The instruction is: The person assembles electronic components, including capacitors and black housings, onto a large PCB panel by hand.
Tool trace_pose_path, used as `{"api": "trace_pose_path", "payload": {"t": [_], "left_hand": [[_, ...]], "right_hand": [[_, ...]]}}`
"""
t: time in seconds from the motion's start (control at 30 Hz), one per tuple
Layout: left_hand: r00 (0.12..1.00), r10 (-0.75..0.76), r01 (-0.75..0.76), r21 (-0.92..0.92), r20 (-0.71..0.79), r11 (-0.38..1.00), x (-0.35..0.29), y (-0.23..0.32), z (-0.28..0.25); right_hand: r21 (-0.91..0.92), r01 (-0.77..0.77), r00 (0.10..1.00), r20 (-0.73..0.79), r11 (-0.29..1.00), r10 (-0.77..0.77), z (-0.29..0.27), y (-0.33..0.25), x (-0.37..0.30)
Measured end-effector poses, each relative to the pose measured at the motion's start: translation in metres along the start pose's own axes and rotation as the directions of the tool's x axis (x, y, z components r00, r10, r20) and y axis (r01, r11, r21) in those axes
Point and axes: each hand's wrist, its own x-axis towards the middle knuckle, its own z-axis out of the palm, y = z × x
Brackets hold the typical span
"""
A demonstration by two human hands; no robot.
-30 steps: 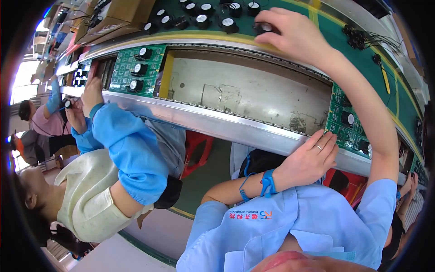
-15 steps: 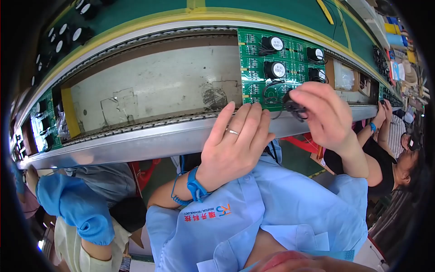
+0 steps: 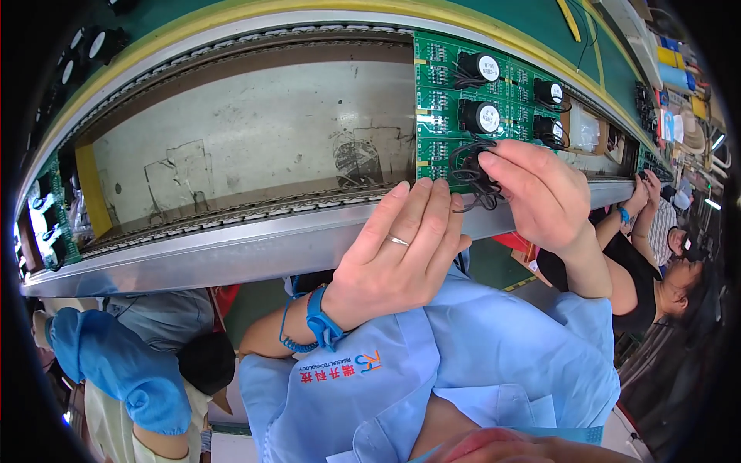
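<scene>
A green circuit board panel (image 3: 434, 100) lies across the conveyor rails in front of me. Several round black buzzers with white tops and black wires stand on it, one of them a buzzer (image 3: 487, 117) in its middle row. My right hand (image 3: 544, 193) pinches another black buzzer (image 3: 468, 160) over the panel's near row, its looped wires hanging toward the near rail. Fingers hide much of this buzzer, and whether it touches the board I cannot tell. My left hand (image 3: 401, 251) rests with fingers stretched out, tips at the panel's near edge. It wears a ring and a blue wrist strap.
The metal conveyor rail (image 3: 231, 251) runs along my side. Another board (image 3: 60, 212) with buzzers sits at the far left. More loose buzzers (image 3: 96, 46) lie on the green bench beyond. Co-workers sit left and right, a blue sleeve (image 3: 116, 355) close on the left.
My right hand has brought the buzzer leftward over the panel's near row. My left hand keeps its place at the panel's edge. The whole view has shifted slightly.
</scene>
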Motion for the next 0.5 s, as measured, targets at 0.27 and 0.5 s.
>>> {"api": "trace_pose_path", "payload": {"t": [0.27,0.5], "left_hand": [[0.998,0.056,-0.055,0.040,-0.011,0.998,0.000,-0.005,0.001],[0.996,0.077,-0.074,0.060,-0.039,0.995,-0.002,-0.006,0.004]], "right_hand": [[0.048,0.064,0.986,0.149,0.997,-0.070,-0.011,0.008,0.013],[0.097,0.067,0.981,0.175,0.993,-0.083,-0.011,0.010,0.017]]}}
